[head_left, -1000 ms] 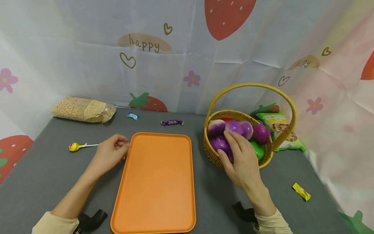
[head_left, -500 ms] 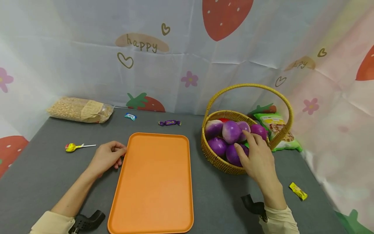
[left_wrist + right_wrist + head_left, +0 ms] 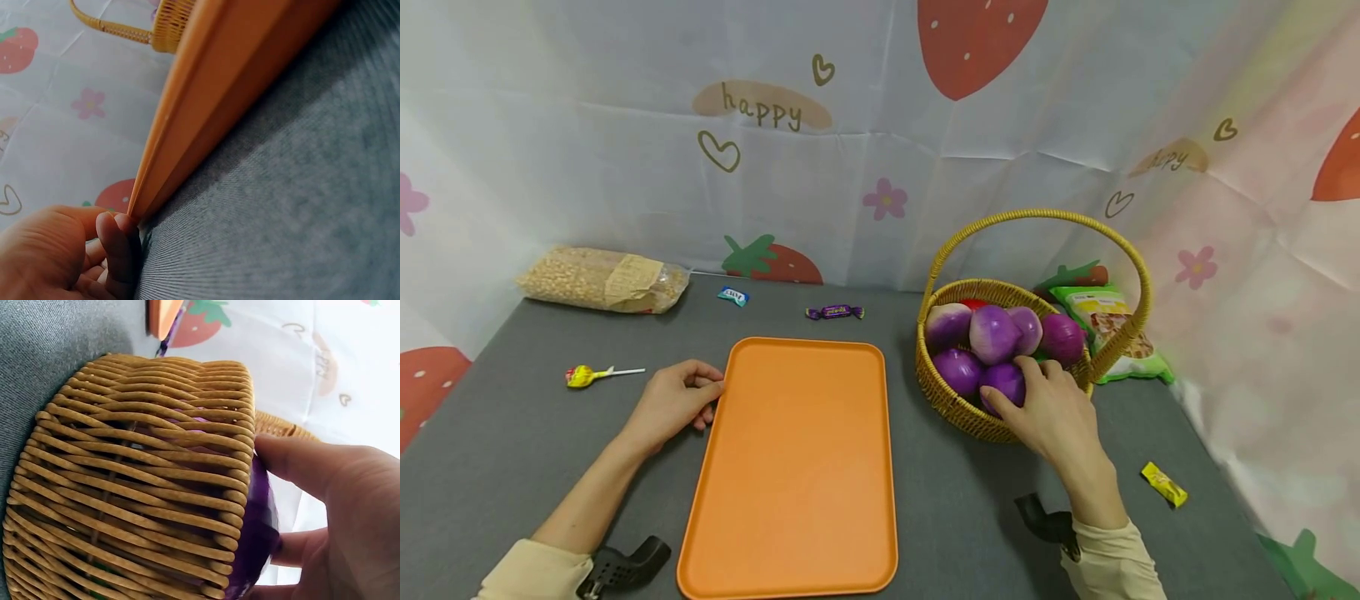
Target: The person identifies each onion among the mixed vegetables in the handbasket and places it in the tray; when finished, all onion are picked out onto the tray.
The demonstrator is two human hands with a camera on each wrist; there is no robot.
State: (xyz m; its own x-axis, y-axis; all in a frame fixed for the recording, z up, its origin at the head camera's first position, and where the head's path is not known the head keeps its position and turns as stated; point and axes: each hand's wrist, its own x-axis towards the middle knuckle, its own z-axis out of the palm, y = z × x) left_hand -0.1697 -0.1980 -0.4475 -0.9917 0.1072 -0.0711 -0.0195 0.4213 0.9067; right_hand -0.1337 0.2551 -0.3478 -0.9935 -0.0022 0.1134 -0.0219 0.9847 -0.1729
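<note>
Right hand [image 3: 1051,408] curled over the rim of the wicker basket [image 3: 947,396], fingers and thumb closing round a purple onion [image 3: 1004,382] at the basket's near edge, about 6 o'clock inside it. In the right wrist view, thumb above and fingers below the purple onion [image 3: 256,540], hard against the woven wall. Left hand [image 3: 673,402] at 9 o'clock of the orange tray [image 3: 797,467], fingers curled, fingertips touching the tray's long rim; whether pinching it or merely steadying it, cannot tell. More purple and white onions heaped behind, something green and red beneath.

Probably a hollow plastic toy: light, stiff, glossy and so a little slippery. Round shape likely to roll out of a loose pinch, hence best taken across the widest middle with thumb opposite fingers. Neighbours packed tightly, so liable to shift or tumble when lifted. No fragility apparent.

Lollipop [image 3: 583,376] at 9 o'clock of the left hand, well apart.
</note>
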